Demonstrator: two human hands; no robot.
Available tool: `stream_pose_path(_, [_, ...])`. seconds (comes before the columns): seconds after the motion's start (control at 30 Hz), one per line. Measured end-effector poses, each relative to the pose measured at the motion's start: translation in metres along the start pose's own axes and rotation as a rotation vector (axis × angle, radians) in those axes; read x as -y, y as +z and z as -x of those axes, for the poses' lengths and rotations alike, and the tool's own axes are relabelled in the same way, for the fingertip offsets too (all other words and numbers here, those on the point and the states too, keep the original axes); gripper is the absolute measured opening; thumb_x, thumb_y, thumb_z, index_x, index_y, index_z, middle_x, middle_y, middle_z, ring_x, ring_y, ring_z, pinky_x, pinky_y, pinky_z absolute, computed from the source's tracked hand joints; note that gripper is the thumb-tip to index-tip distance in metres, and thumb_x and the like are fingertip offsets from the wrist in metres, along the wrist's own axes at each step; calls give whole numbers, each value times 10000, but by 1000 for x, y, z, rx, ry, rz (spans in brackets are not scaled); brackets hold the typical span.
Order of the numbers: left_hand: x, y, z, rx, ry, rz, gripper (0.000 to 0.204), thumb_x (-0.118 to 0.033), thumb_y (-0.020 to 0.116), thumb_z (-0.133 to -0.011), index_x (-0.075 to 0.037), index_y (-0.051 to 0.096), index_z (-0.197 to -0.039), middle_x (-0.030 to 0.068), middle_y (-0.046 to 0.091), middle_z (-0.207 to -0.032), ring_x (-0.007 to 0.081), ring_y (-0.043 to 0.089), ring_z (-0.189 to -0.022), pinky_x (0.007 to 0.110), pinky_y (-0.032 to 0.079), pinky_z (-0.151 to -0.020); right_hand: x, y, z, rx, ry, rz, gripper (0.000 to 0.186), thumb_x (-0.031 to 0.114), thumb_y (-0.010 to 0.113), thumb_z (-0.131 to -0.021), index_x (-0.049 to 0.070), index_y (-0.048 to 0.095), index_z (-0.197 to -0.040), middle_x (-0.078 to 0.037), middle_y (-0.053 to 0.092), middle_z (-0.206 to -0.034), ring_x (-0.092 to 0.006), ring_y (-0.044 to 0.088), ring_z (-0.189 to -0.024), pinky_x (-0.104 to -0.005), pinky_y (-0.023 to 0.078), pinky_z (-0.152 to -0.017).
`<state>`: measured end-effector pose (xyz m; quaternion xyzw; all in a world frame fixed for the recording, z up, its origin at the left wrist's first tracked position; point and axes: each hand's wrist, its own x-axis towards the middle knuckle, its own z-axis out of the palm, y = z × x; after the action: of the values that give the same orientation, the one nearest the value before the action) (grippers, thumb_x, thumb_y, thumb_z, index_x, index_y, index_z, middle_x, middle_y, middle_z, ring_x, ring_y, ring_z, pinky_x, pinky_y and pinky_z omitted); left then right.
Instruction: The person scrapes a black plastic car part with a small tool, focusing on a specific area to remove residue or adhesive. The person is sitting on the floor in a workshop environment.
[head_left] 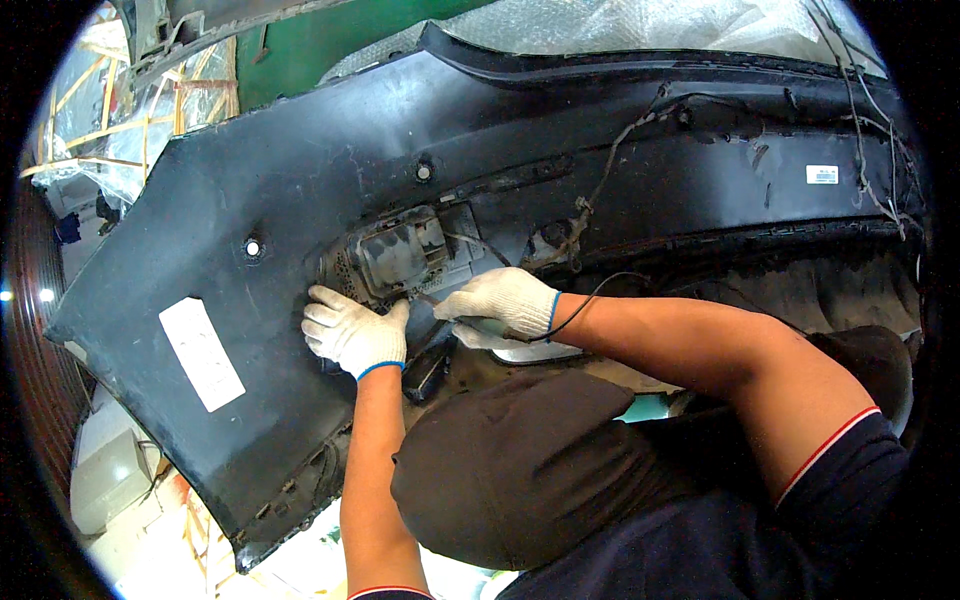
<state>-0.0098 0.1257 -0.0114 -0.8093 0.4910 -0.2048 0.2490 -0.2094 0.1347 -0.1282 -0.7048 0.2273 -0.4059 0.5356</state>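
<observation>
The inner side of a large black car bumper cover [330, 180] spreads out before me. A dusty grey box-shaped module [395, 255] is fixed to it inside a dark perforated bracket. My left hand [355, 332], in a white knit glove with blue cuff, presses beside the module's lower left edge, its fingers spread. My right hand [505, 303], gloved alike, is closed at the lower right of the module. It grips a slim tool with a thin tip [425, 298] pointing at the module's lower edge; its handle is mostly hidden. A black cable [590, 297] loops over my right wrist.
A dark cap [520, 470] between my forearms covers the lower middle. A wiring harness [610, 165] runs along the cover toward hanging wires [865, 150] at the right. White labels [202, 354] are stuck on it. Wrapped parts [110, 110] stand far left, with bubble wrap [640, 35] behind.
</observation>
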Motion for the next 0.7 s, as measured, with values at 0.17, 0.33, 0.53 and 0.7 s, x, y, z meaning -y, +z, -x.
stream_pose_path(0.17, [1,1,0,0,-7,2,1406,-660,962,-571,54,336,-1607,252,518,-1425,439,511,-1352,575,449,-1141,-2,1,-4,-23,-81,126,354,194,803,-903,201,695,-1240,-154,760,-946,-421,741,-850,-502,585,-727])
stream_pose_path(0.33, [-2,0,0,16,-14,3,1411,-661,959,-575,55,326,-1613,256,506,-1442,440,505,-1361,573,435,-1157,2,-3,-5,-36,-64,125,353,150,779,-915,220,688,-1249,-131,760,-934,-404,741,-829,-494,577,-716])
stream_pose_path(0.53, [-2,1,1,18,-13,-6,1414,-665,953,-585,53,314,-1623,261,510,-1445,444,501,-1375,570,431,-1169,-7,7,0,10,-11,114,342,129,737,-944,263,686,-1255,-119,760,-923,-383,738,-813,-480,570,-700])
stream_pose_path(0.7, [-1,1,2,5,-7,-5,1402,-658,949,-593,55,318,-1622,269,515,-1444,455,506,-1367,578,425,-1172,-11,9,0,41,24,52,343,154,722,-959,268,685,-1280,-148,760,-950,-400,737,-832,-492,572,-713])
